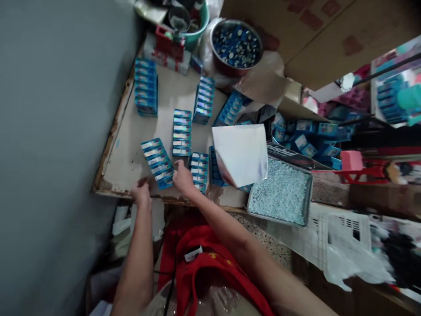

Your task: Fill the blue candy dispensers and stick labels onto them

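Observation:
My left hand [141,193] is at the front edge of the table, just below a tilted row of small blue packs [158,162]. Its fingers are bent and blurred, and I cannot see anything in them. My right hand [183,179] is by the lower right end of that same row, fingers partly apart; whether it touches the packs is unclear. Right behind it stands an upright row of blue packs [182,131]. Another row of blue packs [199,169] lies to its right, partly covered by my right hand and forearm.
More blue stacks [145,87] stand farther back. A white sheet [243,153] partly overlaps a metal tray of pale blue granules [279,191]. At the back are a bowl of blue pieces [235,46] and a red holder [169,43]. A grey wall [59,131] borders the left.

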The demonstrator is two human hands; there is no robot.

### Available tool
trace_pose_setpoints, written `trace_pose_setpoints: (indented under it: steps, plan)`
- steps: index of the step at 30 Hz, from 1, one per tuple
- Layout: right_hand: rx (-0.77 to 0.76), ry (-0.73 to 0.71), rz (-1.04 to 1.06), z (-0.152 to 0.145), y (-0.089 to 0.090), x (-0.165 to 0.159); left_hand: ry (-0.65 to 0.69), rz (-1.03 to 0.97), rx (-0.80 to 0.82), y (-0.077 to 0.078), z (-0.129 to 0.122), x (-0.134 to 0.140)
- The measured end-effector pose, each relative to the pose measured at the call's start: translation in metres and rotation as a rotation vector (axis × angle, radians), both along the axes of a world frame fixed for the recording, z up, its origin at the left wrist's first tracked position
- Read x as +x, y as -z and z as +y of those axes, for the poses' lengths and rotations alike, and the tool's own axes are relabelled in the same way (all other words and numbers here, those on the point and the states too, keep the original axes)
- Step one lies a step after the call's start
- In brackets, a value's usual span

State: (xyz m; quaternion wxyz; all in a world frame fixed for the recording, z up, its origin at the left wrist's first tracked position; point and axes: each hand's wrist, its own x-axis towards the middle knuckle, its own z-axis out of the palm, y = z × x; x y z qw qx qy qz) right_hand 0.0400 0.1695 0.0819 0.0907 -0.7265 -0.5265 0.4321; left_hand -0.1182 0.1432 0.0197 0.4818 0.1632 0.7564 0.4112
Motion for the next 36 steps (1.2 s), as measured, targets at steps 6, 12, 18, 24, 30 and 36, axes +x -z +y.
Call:
trace_pose_setpoints:
  steps: [6,12,18,24,30,36]
  plan:
    - [0.339,-0.209,0.283,-0.035,-0.078,0.088,0.255,0.535,0.492,-0.098,0.073,0.083]
    - [0.719,0.129,-0.083,0.037,-0.089,0.204,0.611,0.047,0.350,-0.104,0.164,0.214]
    - [0.746,-0.235,-0.272,0.108,-0.059,0.233,0.463,-0.026,0.351,-0.089,0.162,0.243]
    - [0.784,-0.319,-0.349,0.095,-0.039,0.230,0.381,0.151,0.316,-0.093,0.145,0.264]
    - [0.810,-0.313,-0.365,0.076,-0.032,0.230,0.270,0.141,0.235,-0.092,0.133,0.272]
    - [0.781,-0.276,-0.505,0.053,-0.063,0.225,0.247,0.156,0.265,-0.094,0.140,0.270]
